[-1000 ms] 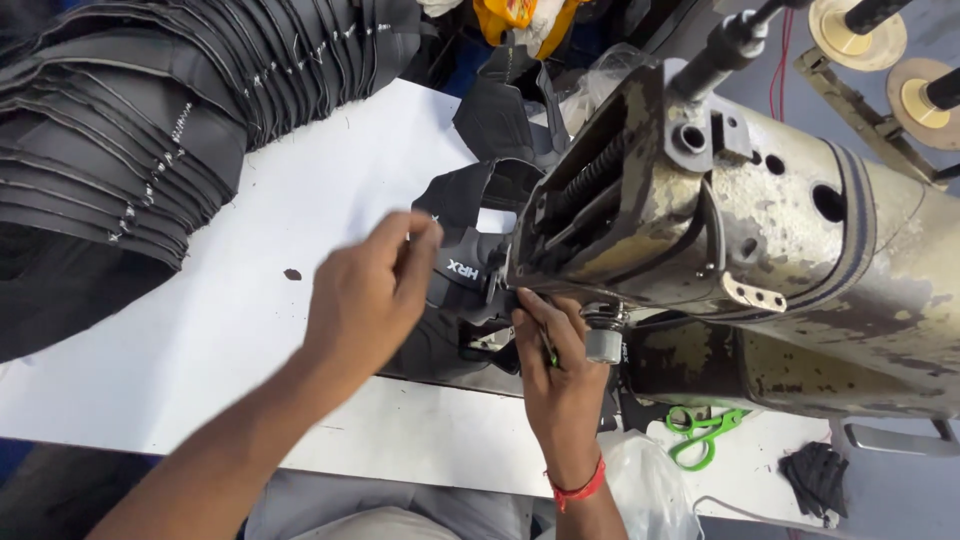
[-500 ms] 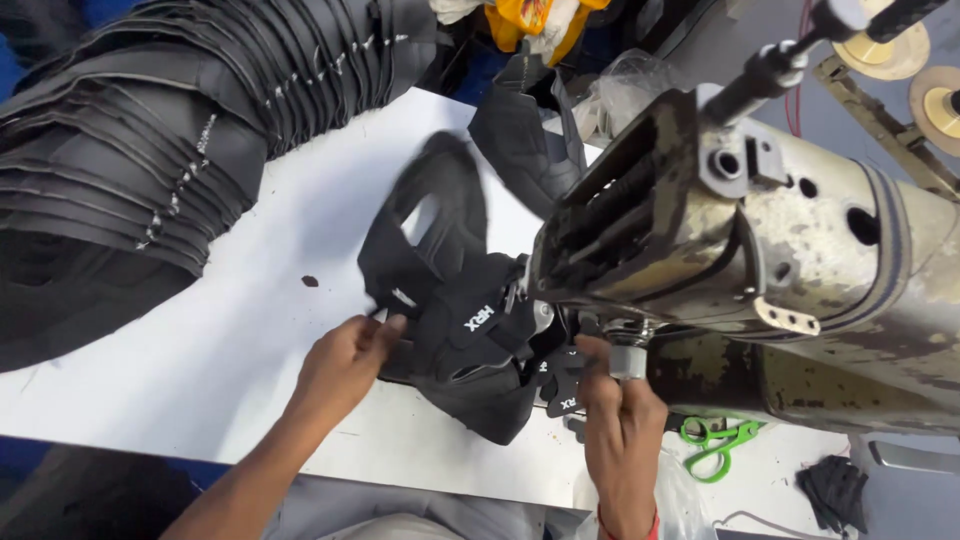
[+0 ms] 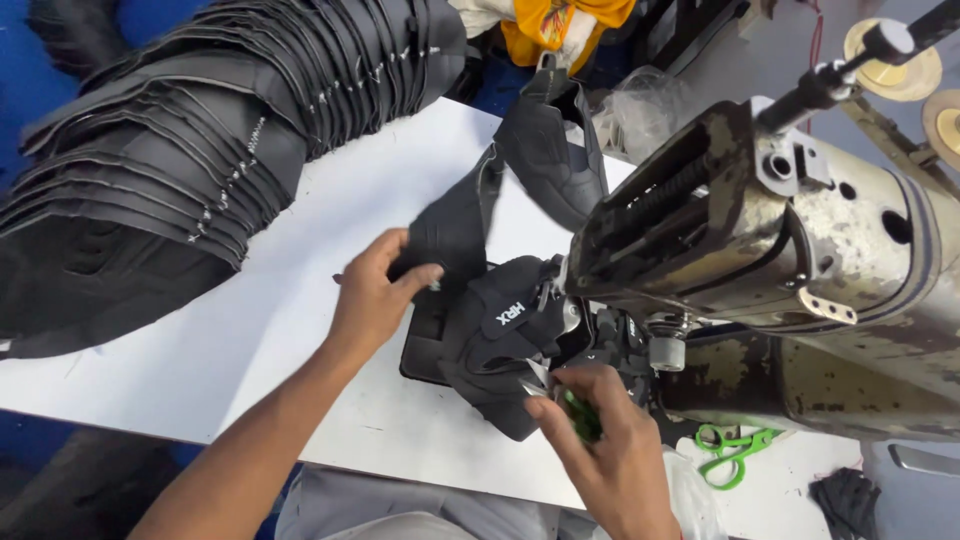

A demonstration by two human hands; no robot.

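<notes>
Black shoe upper [image 3: 500,330] lies between your hands, long axis running up and away from you toward the sewing machine [image 3: 780,260]. Your left hand [image 3: 375,295] pinches its far-left edge; your right hand [image 3: 600,450], just below, grips green snips [image 3: 580,415].

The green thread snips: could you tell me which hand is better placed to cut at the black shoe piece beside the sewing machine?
Probably the right hand: it already grips the green thread snips against the black shoe piece. The left hand pinches the piece further back.
</notes>
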